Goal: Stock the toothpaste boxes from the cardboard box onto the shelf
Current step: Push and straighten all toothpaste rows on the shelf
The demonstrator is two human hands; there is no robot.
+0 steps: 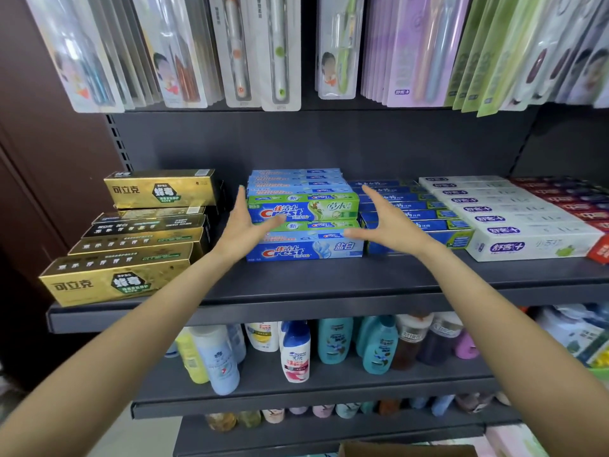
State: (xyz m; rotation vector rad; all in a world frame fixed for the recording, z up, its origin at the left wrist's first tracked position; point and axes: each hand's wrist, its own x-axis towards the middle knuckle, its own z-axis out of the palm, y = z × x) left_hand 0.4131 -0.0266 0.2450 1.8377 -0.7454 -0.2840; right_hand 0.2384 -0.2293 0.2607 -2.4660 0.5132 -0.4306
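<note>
The dark shelf spans the frame in front of you, its front lip running from the left edge to the right. Above it hang rows of carded toothbrush packs. Below it, a lower shelf carries upright shampoo bottles. At the bottom edge of the frame, the top rim of the cardboard box is just visible; its contents cannot be seen.

On the shelf, the gold toothpaste boxes occupy the left end in stepped rows. The white toothpaste boxes lie towards the right, with red boxes at the far right. A row of dark blue boxes sits between the white boxes and the centre stack.

The Crest toothpaste boxes form the centre stack, green-and-blue boxes above a blue box at the front.

Your left hand is at the stack's left end, fingers straight and spread, thumb across the front faces. Your right hand is at the right end, likewise flat with fingers apart. Neither hand clasps a box.
</note>
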